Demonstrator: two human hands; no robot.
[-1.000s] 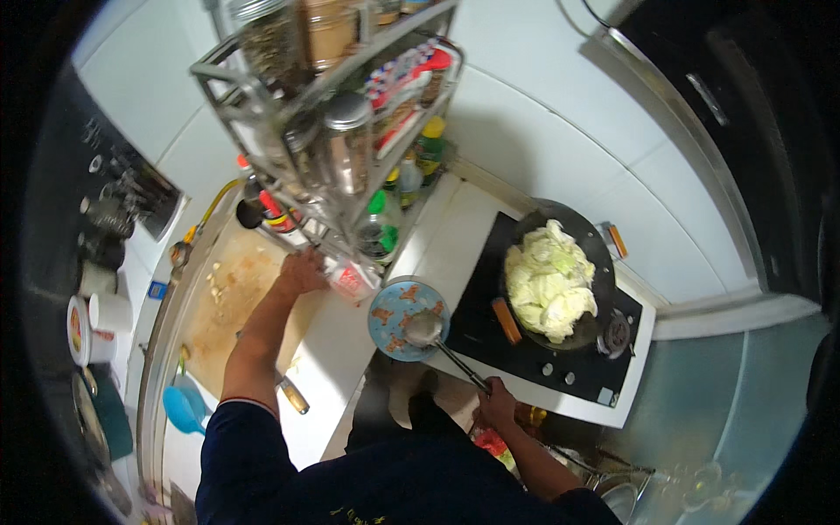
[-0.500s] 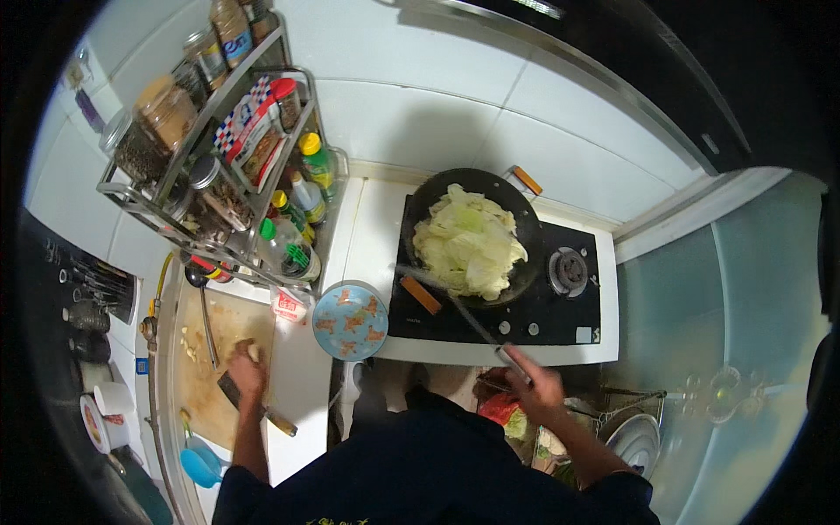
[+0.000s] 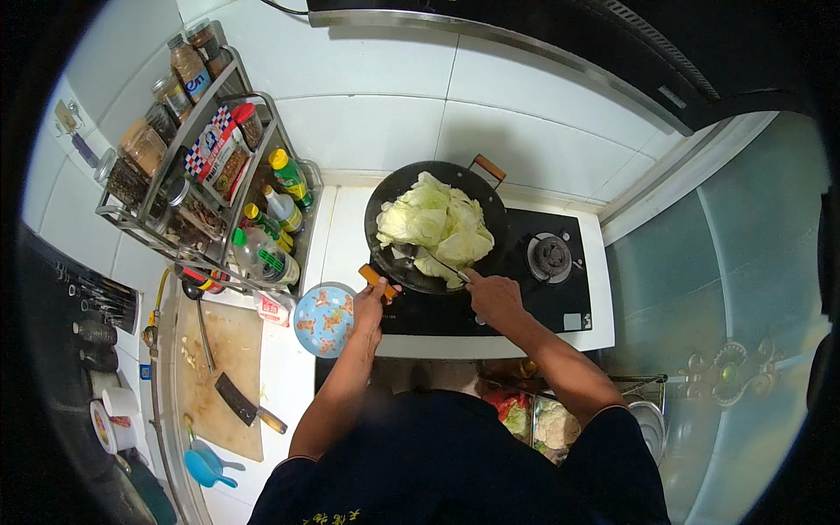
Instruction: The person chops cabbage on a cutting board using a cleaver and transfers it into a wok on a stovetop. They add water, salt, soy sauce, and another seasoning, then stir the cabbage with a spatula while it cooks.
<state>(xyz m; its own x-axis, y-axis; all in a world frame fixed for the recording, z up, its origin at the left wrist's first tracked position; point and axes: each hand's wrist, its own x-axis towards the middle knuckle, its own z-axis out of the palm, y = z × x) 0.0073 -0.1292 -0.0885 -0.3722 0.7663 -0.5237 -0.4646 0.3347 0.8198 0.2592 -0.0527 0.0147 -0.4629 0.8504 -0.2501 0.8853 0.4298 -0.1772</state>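
Note:
A dark wok [image 3: 493, 203] with wooden grips sits on the left burner, heaped with pale green cabbage leaves [image 3: 437, 219]. My left hand [image 3: 368, 308] is closed around the wok's near wooden handle [image 3: 376, 282]. In my right hand [image 3: 497, 299] is the handle of a metal spatula [image 3: 444, 266]. It crosses the wok's near side, its blade in among the leaves at the lower left and partly hidden by them. Just left of my left hand stands a blue patterned plate [image 3: 324, 320].
A cutting board [image 3: 229, 328] at the left carries a cleaver [image 3: 234, 400], a ladle [image 3: 206, 335] and small pale pieces. Near it lies a blue scoop [image 3: 204, 467]. Behind stands a spice rack [image 3: 229, 262] with jars and bottles. A range hood [image 3: 525, 52] hangs overhead.
My left hand has moved from the cutting board to the wok's near handle. My right hand has come up and left, bringing the spatula blade into the cabbage. The view has shifted slightly.

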